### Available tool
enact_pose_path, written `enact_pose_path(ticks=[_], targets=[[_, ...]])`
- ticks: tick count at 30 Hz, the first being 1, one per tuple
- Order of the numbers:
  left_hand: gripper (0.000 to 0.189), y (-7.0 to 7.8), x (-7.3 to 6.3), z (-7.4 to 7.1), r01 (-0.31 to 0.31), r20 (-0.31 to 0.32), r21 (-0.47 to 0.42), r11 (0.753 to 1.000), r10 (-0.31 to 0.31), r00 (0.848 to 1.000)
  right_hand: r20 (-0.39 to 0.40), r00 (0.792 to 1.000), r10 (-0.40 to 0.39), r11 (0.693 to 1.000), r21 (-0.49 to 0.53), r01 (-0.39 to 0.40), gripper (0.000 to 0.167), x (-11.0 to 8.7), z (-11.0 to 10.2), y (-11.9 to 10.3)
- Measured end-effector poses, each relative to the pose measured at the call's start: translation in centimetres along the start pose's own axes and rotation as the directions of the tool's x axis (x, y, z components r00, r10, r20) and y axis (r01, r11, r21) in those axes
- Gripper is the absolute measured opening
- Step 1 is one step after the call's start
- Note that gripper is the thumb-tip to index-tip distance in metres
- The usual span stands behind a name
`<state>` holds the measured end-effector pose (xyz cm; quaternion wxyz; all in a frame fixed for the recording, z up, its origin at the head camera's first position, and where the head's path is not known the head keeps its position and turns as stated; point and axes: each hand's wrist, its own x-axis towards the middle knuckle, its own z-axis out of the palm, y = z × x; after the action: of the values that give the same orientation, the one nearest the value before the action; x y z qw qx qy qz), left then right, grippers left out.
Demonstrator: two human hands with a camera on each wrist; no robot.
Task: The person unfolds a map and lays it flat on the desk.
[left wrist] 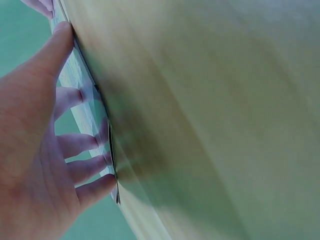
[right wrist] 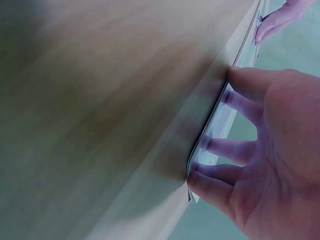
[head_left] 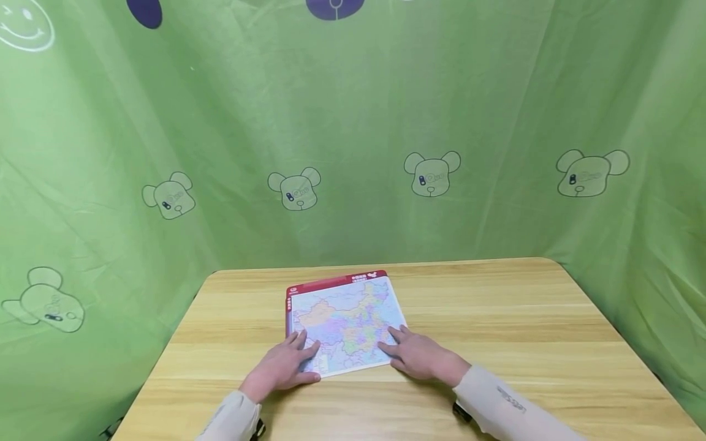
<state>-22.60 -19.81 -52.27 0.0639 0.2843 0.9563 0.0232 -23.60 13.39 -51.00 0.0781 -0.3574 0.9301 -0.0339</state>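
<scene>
A flat, rounded-corner map board (head_left: pixel 344 324) with a red band along its far edge lies slightly turned on the wooden table. Patches of pastel colour cover its printed map. My left hand (head_left: pixel 289 362) rests with spread fingers on the near left corner. On the near right part, my right hand (head_left: pixel 421 355) lies with its fingers extended over the edge. In the left wrist view, the left hand's fingertips (left wrist: pixel 102 185) touch the map board's surface and edge. The right wrist view has the right hand's fingertips (right wrist: pixel 200 182) likewise on the map board, which is seen nearly edge-on.
The light wood table (head_left: pixel 485 318) extends around the map board on all sides. Behind it and at both sides hangs a green curtain (head_left: pixel 353 122) printed with bear heads. Pale sleeves (head_left: pixel 507 401) cover both forearms, and dark straps show at the wrists.
</scene>
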Motion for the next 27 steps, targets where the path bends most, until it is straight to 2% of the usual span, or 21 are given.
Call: enact_pose_path(ticks=[12,27], targets=[[0.074,1.0,0.7,-0.4,-0.010,0.010,0.031,0.999,0.010,1.000,-0.006,1.000,0.018,0.998,0.060,-0.017,0.043,-1.1,-0.4,0.3],[0.075,2.1,1.8,-0.3,-0.020,0.014,0.031,0.999,0.020,1.000,-0.010,1.000,0.026,0.998,0.050,-0.026,0.043,-2.2,-0.4,1.4]])
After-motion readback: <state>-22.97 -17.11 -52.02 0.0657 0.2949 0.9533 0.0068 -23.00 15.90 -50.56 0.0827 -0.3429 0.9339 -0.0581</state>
